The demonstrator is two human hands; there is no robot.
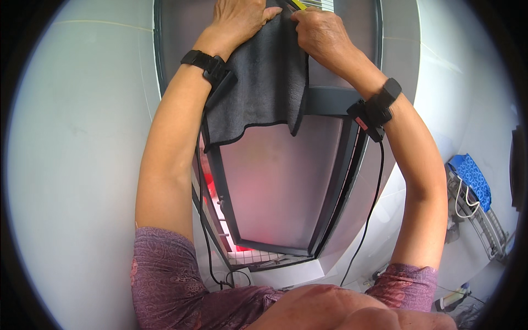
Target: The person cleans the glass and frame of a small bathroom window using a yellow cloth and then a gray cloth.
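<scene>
A dark grey plush cloth (262, 88) with black edging hangs in front of a dark-framed window with frosted panes. At the top of the view, my left hand (241, 16) pinches the cloth's upper part. Close to its right, my right hand (321, 35) grips the cloth's upper right edge, with a yellow strip-like object (298, 4) showing just above its fingers. What the yellow object is and how it is held cannot be told. Both wrists bear black straps with small devices and cables.
Below the cloth, a frosted window sash (276, 185) stands tilted open inside its dark frame, with a metal grille beyond it. Pale walls rise on both sides. At the right, a wire rack (489, 231) holds a blue patterned item (472, 179) with white cords. Black cables hang below both wrists.
</scene>
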